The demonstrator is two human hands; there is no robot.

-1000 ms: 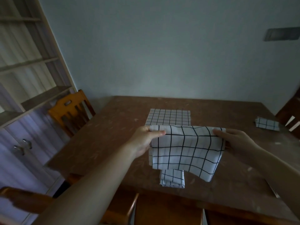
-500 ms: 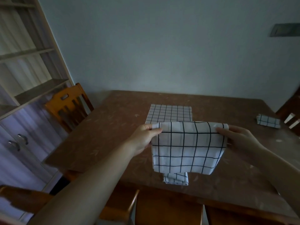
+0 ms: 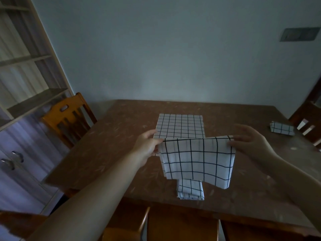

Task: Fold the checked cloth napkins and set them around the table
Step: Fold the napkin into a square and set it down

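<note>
A white napkin with black checks (image 3: 198, 160) hangs folded above the brown table (image 3: 112, 150). My left hand (image 3: 147, 145) pinches its upper left corner and my right hand (image 3: 250, 141) pinches its upper right corner. Behind it a flat stack of checked napkins (image 3: 180, 126) lies in the middle of the table. A small folded napkin (image 3: 190, 191) rests near the front edge, partly hidden by the held cloth. Another folded napkin (image 3: 282, 128) sits at the right edge.
A wooden chair (image 3: 67, 117) stands at the table's left side and another chair (image 3: 307, 117) at the right. Chair backs (image 3: 173, 225) sit below the near edge. A shelf unit with cupboard doors (image 3: 22, 105) fills the left wall.
The held napkin has dropped a little lower and tilted, its right lower corner now hanging further down. My right fingers have loosened around its corner.
</note>
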